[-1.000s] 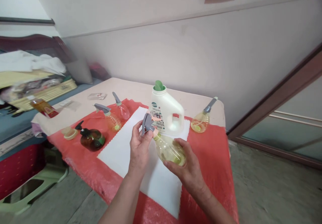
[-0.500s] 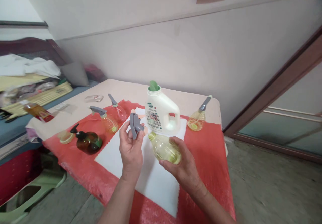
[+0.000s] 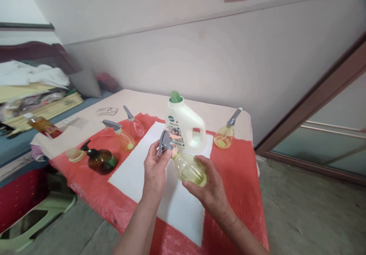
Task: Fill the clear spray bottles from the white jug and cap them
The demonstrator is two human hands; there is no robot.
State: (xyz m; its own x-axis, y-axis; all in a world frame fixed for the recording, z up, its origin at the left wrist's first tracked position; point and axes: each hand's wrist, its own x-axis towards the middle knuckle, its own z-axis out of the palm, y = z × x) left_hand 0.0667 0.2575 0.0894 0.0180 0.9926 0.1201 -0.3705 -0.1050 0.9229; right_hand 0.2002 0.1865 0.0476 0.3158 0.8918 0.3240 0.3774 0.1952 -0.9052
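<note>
My left hand (image 3: 156, 167) is closed on a grey trigger spray head (image 3: 166, 140) with a peach-coloured collar and nozzle. My right hand (image 3: 207, 178) wraps around a clear yellow-green bottle (image 3: 188, 168), tilted with its neck toward the spray head. The collar meets the bottle's mouth; whether the threads have caught I cannot tell. Just behind stands a large white detergent jug (image 3: 187, 125) with a handle and a green piece in its open mouth. Below my hands lies a white cloth (image 3: 183, 213) with a scalloped edge.
Spray bottles stand at the right (image 3: 224, 136) and left (image 3: 125, 139), with a pink one (image 3: 136, 127) behind. A brown pump bottle (image 3: 100, 161) lies beside a small lidded tub (image 3: 76, 155). Red sheeting (image 3: 237, 194) covers the table. A bottle of amber liquid (image 3: 42, 125) lies at the left edge.
My left hand has moved right, bringing the spray head's collar from just off the bottle's neck onto its mouth. My right hand and the bottle have hardly moved.
</note>
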